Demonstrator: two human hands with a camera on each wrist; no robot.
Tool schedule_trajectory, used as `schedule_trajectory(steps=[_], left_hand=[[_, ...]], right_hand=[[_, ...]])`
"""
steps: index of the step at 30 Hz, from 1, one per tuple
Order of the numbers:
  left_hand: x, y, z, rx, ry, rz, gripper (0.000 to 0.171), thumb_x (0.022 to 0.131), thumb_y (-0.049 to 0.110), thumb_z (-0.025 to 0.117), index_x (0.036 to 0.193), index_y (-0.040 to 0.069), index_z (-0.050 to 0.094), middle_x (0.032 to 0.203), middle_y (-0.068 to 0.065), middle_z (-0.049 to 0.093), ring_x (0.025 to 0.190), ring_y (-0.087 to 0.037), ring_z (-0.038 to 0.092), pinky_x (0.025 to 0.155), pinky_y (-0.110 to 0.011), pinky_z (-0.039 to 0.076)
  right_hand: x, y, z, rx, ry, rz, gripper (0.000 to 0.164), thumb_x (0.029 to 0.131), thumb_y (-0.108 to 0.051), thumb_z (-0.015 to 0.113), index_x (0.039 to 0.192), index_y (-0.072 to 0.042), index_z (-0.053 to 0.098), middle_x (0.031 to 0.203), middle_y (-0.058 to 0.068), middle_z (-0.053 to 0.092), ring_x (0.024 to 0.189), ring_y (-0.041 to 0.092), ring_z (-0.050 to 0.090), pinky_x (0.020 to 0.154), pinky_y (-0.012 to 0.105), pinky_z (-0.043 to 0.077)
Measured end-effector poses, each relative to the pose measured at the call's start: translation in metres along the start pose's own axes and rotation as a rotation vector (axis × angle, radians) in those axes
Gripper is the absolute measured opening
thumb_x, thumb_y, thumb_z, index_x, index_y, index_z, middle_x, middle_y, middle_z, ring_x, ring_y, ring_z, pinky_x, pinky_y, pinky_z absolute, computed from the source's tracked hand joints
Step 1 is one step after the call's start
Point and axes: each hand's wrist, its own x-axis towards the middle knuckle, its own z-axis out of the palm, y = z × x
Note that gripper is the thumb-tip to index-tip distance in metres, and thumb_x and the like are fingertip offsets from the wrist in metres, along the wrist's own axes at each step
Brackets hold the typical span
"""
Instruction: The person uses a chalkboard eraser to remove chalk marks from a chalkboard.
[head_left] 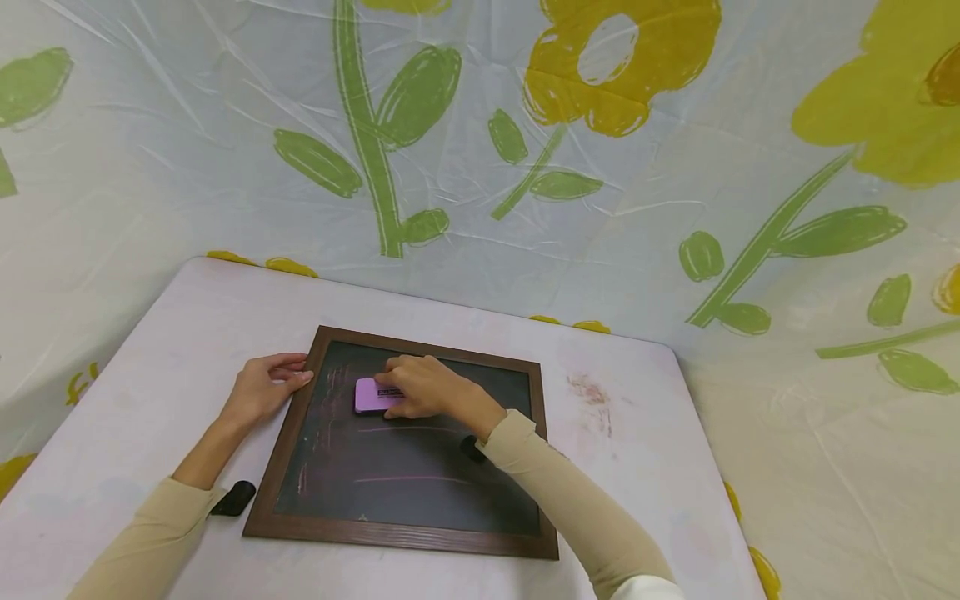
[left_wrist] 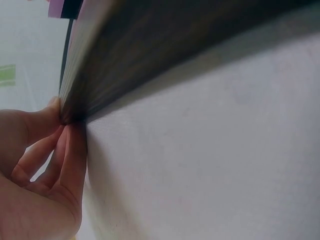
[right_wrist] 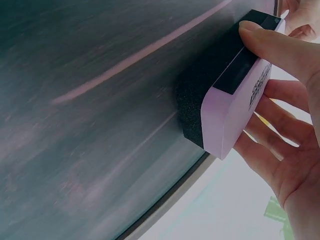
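In the head view the right forearm and its beige sleeve (head_left: 577,504) cover the right part of the chalkboard (head_left: 405,508), so the right ends of the pink chalk lines (head_left: 412,479) are hard to make out or hidden. The right hand (head_left: 427,390) also hides the far end of the purple eraser (head_left: 368,396) and part of the lettering on its back, which is too small to read. The left wrist view crops the eraser to a sliver at the upper left and shows the board's wooden frame (head_left: 405,537) as a dark, blurred band across the top; the right wrist view cuts off much of the right hand at the right edge. The eraser is over the upper middle of the board, its bare end jutting out to the left of the right grip, which grasps it with the thumb along one long side and fingers across the back and other side. Its dark felt faces the board; how much of it touches cannot be told. Left of centre, the left hand (head_left: 260,390) pinches the left side of the frame, its fingertips partly hidden by the wood, above the pale desk (head_left: 225,308).
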Motion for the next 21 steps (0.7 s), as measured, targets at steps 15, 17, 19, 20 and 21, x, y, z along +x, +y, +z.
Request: schedule_trajectory(steps=[15,17,19,20,21], left_hand=[[-0.001,0.000,0.001,0.002,-0.001,0.000,0.045,0.100,0.016,0.070,0.135,-0.011,0.059,0.121,-0.031,0.068,0.109,-0.044,0.068,0.097,-0.057,0.047],[-0.001,0.000,0.001,0.004,-0.001,0.003,0.045,0.100,0.016,0.070,0.135,-0.012,0.059,0.121,-0.031,0.068,0.109,-0.044,0.068,0.097,-0.057,0.047],[-0.001,0.000,0.001,0.004,-0.001,0.006,0.045,0.100,0.016,0.070,0.135,-0.012,0.059,0.121,-0.031,0.068,0.109,-0.045,0.068,0.097,-0.058,0.047],[-0.001,0.000,0.001,0.003,-0.001,0.006,0.045,0.100,0.016,0.070,0.135,-0.012,0.059,0.121,-0.031,0.068,0.110,-0.045,0.067,0.098,-0.059,0.046],[-0.001,0.001,0.000,0.003,0.000,0.007,0.045,0.100,0.015,0.070,0.135,-0.012,0.059,0.121,-0.032,0.068,0.110,-0.046,0.067,0.098,-0.059,0.046]], right_hand=[[-0.027,0.017,0.008,0.025,0.022,0.027,0.054,0.092,-0.038,0.079,0.137,-0.012,0.067,0.120,0.007,0.069,0.096,0.014,0.062,0.081,0.027,0.053],[-0.030,0.020,0.008,0.030,0.026,0.031,0.054,0.092,-0.037,0.079,0.137,-0.011,0.067,0.120,0.008,0.069,0.096,0.015,0.063,0.081,0.027,0.053],[-0.035,0.022,0.008,0.036,0.032,0.035,0.054,0.092,-0.037,0.079,0.137,-0.010,0.067,0.120,0.009,0.069,0.096,0.015,0.062,0.081,0.028,0.053],[-0.037,0.023,0.008,0.037,0.033,0.038,0.054,0.092,-0.037,0.079,0.138,-0.010,0.067,0.121,0.009,0.068,0.096,0.016,0.063,0.082,0.029,0.053],[-0.039,0.024,0.008,0.040,0.036,0.041,0.055,0.092,-0.037,0.079,0.138,-0.010,0.067,0.121,0.009,0.068,0.096,0.016,0.063,0.082,0.029,0.054]])
